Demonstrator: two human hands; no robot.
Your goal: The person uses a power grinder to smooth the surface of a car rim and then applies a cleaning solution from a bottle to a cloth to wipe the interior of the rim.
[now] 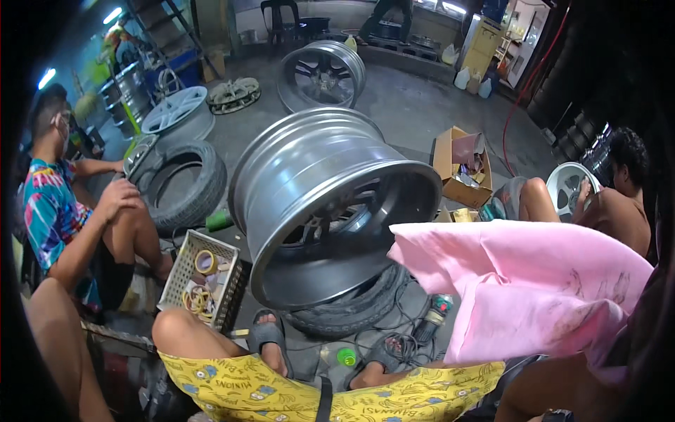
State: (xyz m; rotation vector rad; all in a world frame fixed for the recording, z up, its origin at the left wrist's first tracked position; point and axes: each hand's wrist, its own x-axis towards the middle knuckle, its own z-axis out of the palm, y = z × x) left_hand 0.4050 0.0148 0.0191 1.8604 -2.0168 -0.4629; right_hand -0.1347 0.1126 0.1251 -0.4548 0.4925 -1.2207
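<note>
In front of me a large silver wheel rim [316, 158] rests tilted on a black tyre [351, 318], its open side turned toward me. A pink cloth [520, 278] with dark smudges hangs raised and spread in the air at the right, close to the rim's near edge. Whatever holds the cloth is hidden. Neither my left hand nor my right hand shows. Bare skin under the cloth may be an arm or a leg; I cannot tell. My sandalled feet [273, 344] are beside the tyre, below yellow printed shorts [295, 394].
A crate [184, 278] with tape rolls stands left of the rim; a cardboard box [450, 176] lies to its right. A corded dark tool [430, 320] is near my feet. People sit left [56, 204] and right [619, 204]. Another tyre [186, 186] and rim [323, 74] lie beyond.
</note>
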